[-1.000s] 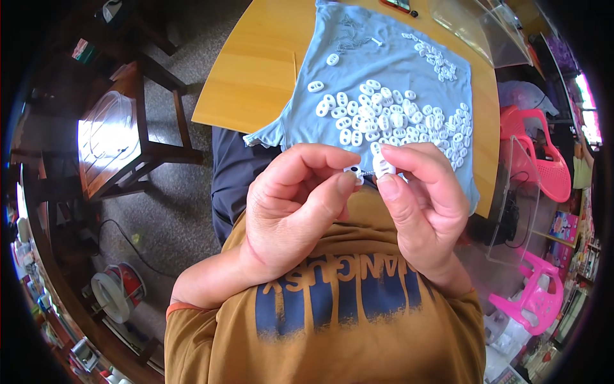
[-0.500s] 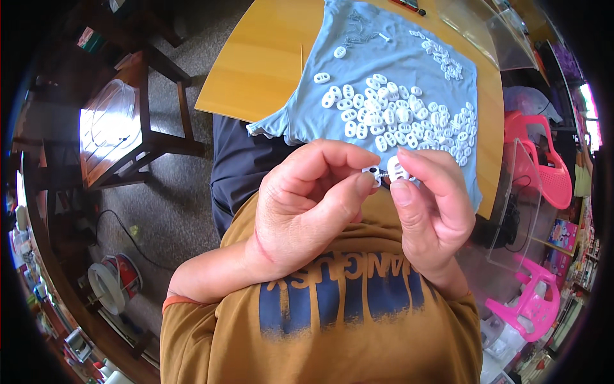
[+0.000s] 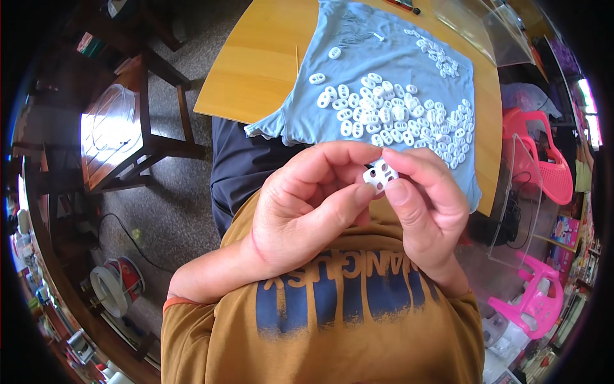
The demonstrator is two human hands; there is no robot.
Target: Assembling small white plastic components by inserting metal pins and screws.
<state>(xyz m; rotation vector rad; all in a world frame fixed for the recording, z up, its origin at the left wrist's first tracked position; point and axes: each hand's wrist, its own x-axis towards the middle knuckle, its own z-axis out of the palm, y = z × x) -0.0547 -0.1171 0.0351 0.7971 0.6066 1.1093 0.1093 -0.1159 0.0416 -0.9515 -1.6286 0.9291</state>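
Note:
A small white plastic cord lock with dark holes (image 3: 380,175) sits between both hands in front of my chest. My left hand (image 3: 307,201) pinches its left side between thumb and fingers. On its right side, my right hand (image 3: 427,201) grips it with thumb and forefinger. The two parts of the lock are pressed against each other, and no spring shows. Just beyond the hands, a heap of white oval pieces with two holes (image 3: 384,109) and several smaller white pieces (image 3: 457,134) lie on a light blue cloth (image 3: 307,115).
The cloth covers part of a yellow wooden table (image 3: 249,64). Tiny white parts (image 3: 441,57) lie at its far right. To the left stands a dark wooden stool (image 3: 141,121); at the right are a red plastic chair (image 3: 550,166) and a pink one (image 3: 534,297).
Half a second ago the two white parts were apart, with a spring between them. My right hand has moved left, and the parts now meet.

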